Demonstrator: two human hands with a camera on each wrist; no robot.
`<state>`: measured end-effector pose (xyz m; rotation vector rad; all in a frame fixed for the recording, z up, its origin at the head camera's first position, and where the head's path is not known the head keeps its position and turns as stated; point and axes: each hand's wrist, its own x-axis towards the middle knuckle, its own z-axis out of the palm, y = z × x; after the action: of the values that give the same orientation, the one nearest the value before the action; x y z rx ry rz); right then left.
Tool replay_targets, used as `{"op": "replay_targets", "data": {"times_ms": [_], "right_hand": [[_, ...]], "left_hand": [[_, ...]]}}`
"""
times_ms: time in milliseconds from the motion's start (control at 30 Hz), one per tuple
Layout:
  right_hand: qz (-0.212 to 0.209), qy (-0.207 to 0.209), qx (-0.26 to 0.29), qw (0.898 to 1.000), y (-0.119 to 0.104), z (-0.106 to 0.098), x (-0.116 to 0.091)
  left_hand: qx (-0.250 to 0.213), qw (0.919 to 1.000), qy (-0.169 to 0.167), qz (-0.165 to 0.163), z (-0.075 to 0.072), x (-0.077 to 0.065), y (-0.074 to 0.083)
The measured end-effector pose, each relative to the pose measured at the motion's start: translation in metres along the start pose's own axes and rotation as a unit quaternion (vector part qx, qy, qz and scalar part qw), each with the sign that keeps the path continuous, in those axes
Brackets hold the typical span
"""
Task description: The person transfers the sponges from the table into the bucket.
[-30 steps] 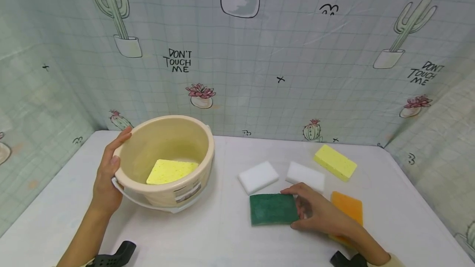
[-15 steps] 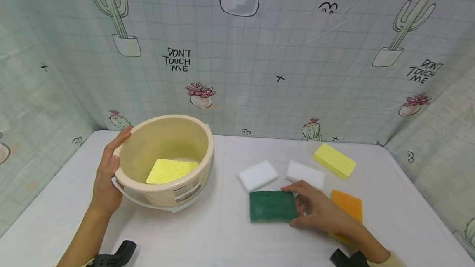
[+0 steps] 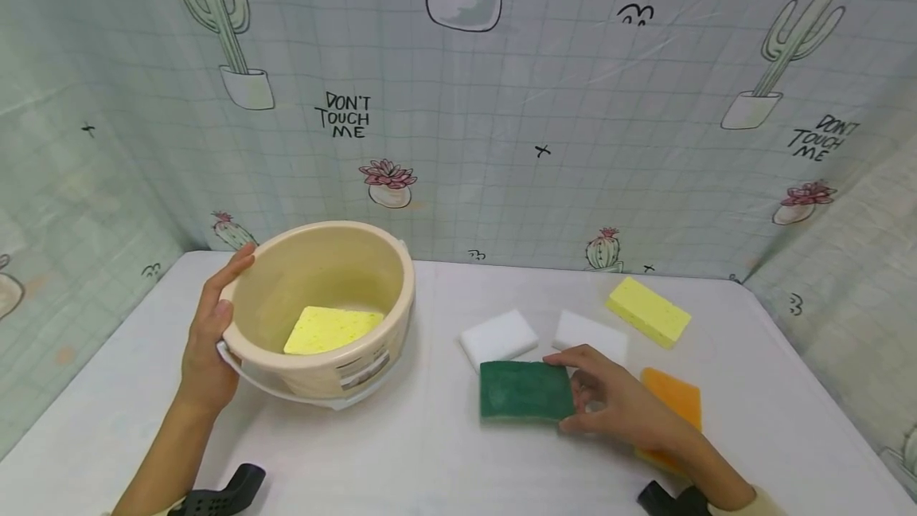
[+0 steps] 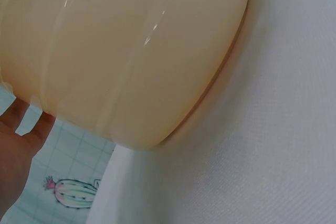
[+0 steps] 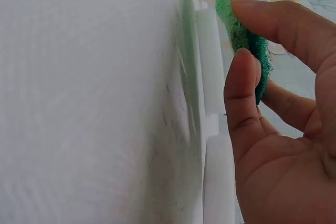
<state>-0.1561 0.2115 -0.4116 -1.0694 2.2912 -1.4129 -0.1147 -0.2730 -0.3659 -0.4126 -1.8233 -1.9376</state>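
Observation:
My left hand (image 3: 208, 341) grips the left side of a cream bucket (image 3: 401, 293), its thumb at the rim. The bucket tilts toward me, its white handle hanging down in front. Inside lies a yellow sponge (image 3: 333, 330). In the left wrist view the bucket's ribbed outer wall (image 4: 131, 51) shows beside the fingers (image 4: 39, 129). My right hand (image 3: 609, 396) pinches the right end of a scrub sponge (image 3: 526, 391), dark green scouring side up. The right wrist view shows the sponge's light green foam (image 5: 231, 9) edge-on, held above the table between thumb and fingers.
Two white sponges (image 3: 499, 338) (image 3: 591, 336) lie on the table just behind the scrub sponge. Farther back right is another yellow sponge (image 3: 648, 313). An orange sponge (image 3: 673, 396) lies partly hidden behind the right forearm. Printed curtains (image 3: 458, 102) enclose the white table (image 3: 430, 468).
The right hand has raised the scrub sponge slightly, and it now overlaps the near corner of the left white sponge. The left hand and bucket have stayed put.

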Motion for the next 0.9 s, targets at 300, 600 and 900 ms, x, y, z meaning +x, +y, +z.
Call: {"op": "replay_targets", "data": {"times_ms": [300,600,900], "right_hand": [[0.001,0.009,0.022,1.0,-0.023,-0.005,0.005],[-0.024,0.021,0.035,0.999,-0.055,-0.014,0.025],[-0.046,0.041,0.037,0.997,-0.083,-0.017,0.049]], "left_hand": [[0.003,1.0,-0.006,0.002,0.001,0.001,-0.001],[-0.011,0.9997,-0.012,0.018,-0.005,0.001,-0.004],[-0.007,1.0,-0.002,-0.003,-0.002,0.0,0.0]]}}
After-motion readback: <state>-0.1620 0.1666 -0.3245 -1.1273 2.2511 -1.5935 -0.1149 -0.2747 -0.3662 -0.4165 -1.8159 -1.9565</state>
